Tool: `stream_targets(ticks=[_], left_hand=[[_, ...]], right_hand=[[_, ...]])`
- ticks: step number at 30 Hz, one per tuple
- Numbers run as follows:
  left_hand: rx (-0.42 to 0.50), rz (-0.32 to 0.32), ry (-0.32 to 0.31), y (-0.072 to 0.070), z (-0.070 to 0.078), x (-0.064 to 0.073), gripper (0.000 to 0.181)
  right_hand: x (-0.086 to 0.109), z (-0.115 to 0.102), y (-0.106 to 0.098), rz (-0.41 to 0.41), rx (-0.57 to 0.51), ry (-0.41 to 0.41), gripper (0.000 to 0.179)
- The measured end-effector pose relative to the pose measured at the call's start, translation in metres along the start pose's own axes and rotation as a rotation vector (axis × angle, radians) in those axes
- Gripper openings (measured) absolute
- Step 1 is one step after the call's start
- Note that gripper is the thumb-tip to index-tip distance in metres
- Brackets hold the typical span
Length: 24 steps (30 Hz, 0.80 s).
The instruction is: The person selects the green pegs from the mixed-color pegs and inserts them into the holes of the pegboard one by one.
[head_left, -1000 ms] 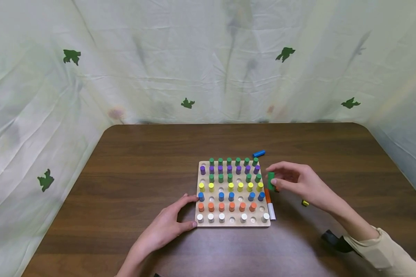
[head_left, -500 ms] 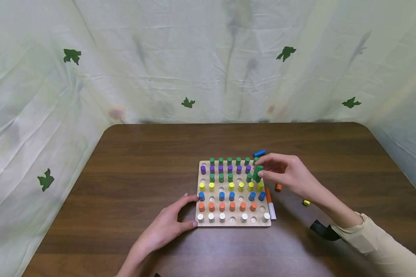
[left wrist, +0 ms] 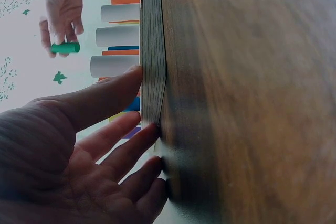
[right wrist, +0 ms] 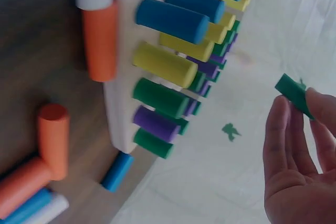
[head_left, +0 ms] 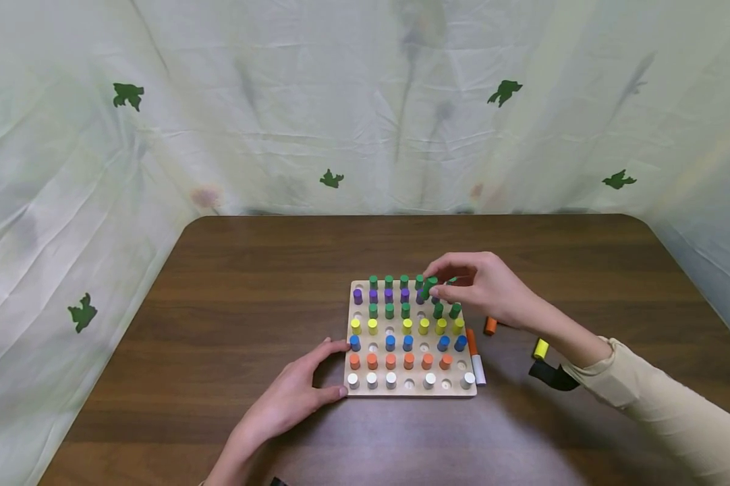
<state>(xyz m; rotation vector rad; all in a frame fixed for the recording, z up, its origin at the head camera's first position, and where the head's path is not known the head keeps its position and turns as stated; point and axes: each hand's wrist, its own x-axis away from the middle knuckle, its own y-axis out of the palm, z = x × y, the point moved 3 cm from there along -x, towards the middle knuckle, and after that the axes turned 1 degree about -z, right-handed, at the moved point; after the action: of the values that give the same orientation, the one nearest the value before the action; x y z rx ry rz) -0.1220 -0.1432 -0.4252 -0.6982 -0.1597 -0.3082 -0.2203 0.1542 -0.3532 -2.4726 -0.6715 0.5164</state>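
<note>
A pale wooden pegboard carries rows of upright pegs in green, purple, yellow, blue, orange and white, with several bare holes among them. Between thumb and fingertips, my right hand pinches a loose green peg above the board's far rows. The right wrist view shows this green peg tilted and clear of the other pegs. My left hand rests at the board's left side, its fingers fairly straight. In the left wrist view, its thumb and fingertips touch the board's edge. My right hand partly hides the far right pegs.
An orange peg and a white peg lie along the board's right side. Farther right lie another orange peg and a yellow peg. A blue peg lies beyond the far corner. A curtain hangs behind the table.
My right hand has carried the green peg from beside the board's right edge leftward and farther away, over the far rows. My left hand has stayed at the board's left side.
</note>
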Motion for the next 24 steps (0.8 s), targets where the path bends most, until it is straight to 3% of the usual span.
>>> stream_targets(ticks=[6,24], left_hand=[[-0.005,-0.005,-0.012,0.000,0.001,-0.001,0.057],[-0.011,-0.002,0.005,0.000,0.000,0.000,0.057]], right_hand=[[-0.020,-0.008,0.000,-0.036,0.070,-0.042,0.026],[-0.072,-0.007,0.008,-0.173,0.103,-0.063,0.017]])
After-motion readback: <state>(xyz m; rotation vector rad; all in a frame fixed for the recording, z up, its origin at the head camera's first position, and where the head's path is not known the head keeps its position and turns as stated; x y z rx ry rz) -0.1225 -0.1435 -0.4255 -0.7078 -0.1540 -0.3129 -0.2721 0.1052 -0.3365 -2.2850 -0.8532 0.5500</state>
